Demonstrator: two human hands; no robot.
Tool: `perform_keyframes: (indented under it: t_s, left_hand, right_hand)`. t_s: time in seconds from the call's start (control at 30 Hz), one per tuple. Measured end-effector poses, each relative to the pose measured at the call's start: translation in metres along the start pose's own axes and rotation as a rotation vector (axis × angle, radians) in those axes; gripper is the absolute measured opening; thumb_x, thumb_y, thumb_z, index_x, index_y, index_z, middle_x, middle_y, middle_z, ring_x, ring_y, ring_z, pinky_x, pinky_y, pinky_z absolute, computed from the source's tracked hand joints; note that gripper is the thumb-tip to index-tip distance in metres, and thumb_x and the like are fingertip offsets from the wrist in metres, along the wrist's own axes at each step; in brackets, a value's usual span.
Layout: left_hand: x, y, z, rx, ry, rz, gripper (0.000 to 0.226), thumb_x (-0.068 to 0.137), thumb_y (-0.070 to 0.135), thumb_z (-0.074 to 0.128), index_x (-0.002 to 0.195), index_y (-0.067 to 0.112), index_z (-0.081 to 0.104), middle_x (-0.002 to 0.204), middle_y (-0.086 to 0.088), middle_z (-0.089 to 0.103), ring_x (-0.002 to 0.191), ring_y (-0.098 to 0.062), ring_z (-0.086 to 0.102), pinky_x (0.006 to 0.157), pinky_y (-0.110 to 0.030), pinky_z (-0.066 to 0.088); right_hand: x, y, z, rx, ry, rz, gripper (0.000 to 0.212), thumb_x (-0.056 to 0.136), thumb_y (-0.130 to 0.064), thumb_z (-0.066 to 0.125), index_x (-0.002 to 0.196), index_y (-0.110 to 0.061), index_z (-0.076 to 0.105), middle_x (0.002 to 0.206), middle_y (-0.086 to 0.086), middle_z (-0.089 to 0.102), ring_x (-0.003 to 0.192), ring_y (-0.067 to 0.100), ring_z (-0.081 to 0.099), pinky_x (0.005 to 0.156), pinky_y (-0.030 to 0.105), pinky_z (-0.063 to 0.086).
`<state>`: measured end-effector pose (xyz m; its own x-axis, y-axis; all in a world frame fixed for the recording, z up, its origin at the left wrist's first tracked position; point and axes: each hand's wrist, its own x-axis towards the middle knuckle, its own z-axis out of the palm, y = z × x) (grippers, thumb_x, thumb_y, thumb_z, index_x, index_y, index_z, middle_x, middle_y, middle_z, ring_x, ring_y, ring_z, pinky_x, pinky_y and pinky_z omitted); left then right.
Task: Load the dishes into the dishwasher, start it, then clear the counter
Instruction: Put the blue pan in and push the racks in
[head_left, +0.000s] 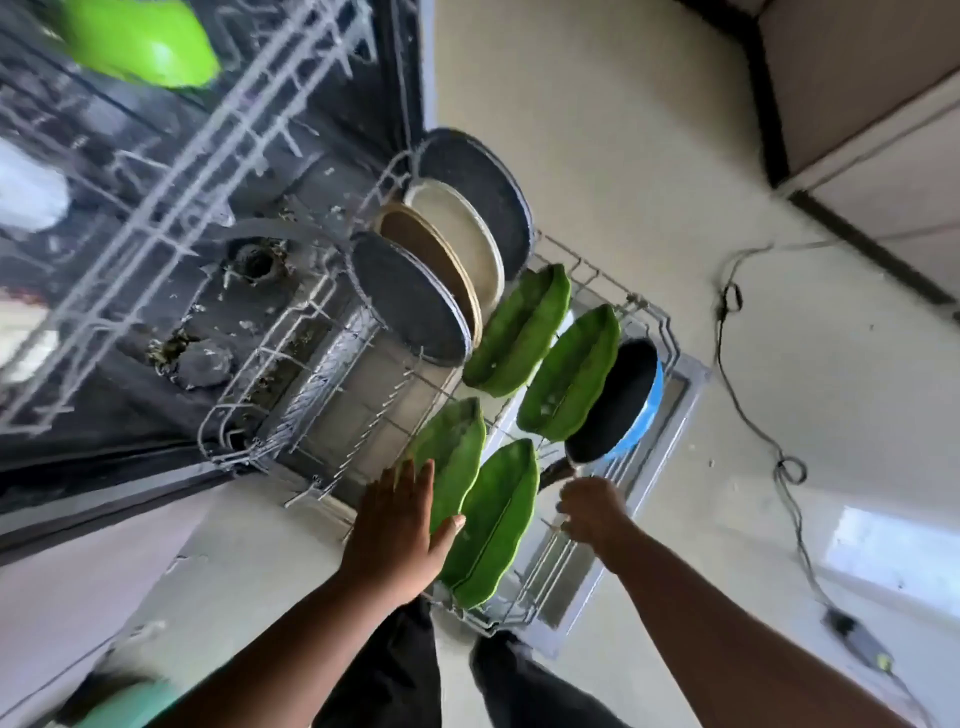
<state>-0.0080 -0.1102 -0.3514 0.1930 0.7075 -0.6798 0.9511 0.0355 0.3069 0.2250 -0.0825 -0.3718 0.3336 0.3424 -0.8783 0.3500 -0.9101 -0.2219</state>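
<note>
A green dish (457, 457) is touched by the flat, open left hand (397, 530); the pan (615, 402) handle is gripped by the right hand (592, 512).

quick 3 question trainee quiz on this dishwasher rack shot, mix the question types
1. True or false: the left hand lies flat against a green leaf-shaped dish.
2. How many green leaf-shaped dishes stand in the lower rack?
3. The right hand is closest to: A) the cream plate B) the blue pan C) the cable on the floor

Key: 1 true; 2 four; 3 B
</note>
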Motion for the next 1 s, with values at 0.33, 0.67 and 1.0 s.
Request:
perform_keyframes:
  t_s: [0.33, 0.67, 1.0]
  left_hand:
    - [-0.032, 0.008, 0.045, -0.175, 0.133, -0.229, 0.104, 0.077, 0.08, 0.003, 0.151, 0.009, 0.028, 0.152, -0.018, 0.035, 0.138, -0.034, 0.036, 0.113, -0.041, 0.032]
    - [-0.02, 0.135, 0.147, -1.779, 0.59, -1.059, 0.024, 0.097, 0.015, 0.052, 0.119, 0.005, 0.056, 0.094, -0.006, 0.059, 0.095, -0.025, 0.057, 0.062, -0.026, 0.051]
    - [-0.018, 0.17, 0.171, -2.602, 0.557, -1.03, 0.035, 0.083, 0.055, 0.058, 0.088, 0.02, 0.057, 0.084, -0.009, 0.056, 0.08, -0.026, 0.06, 0.079, -0.039, 0.046]
  right_hand:
    - [0.005, -0.039, -0.067, 0.231, 0.68, -0.174, 0.045, 0.094, -0.039, 0.055, 0.122, -0.005, 0.048, 0.127, 0.023, 0.046, 0.117, 0.037, 0.047, 0.091, 0.037, 0.035]
    - [0.109, -0.028, -0.138, 0.481, -0.105, 0.092, 0.074, 0.088, -0.072, 0.039, 0.144, -0.024, 0.036, 0.133, 0.008, 0.039, 0.103, 0.036, 0.052, 0.081, 0.042, 0.048]
    - [0.141, -0.02, -0.138, 0.701, -0.39, 0.134, 0.058, 0.092, -0.053, 0.04, 0.137, -0.016, 0.044, 0.135, 0.015, 0.05, 0.116, 0.034, 0.054, 0.095, 0.046, 0.044]
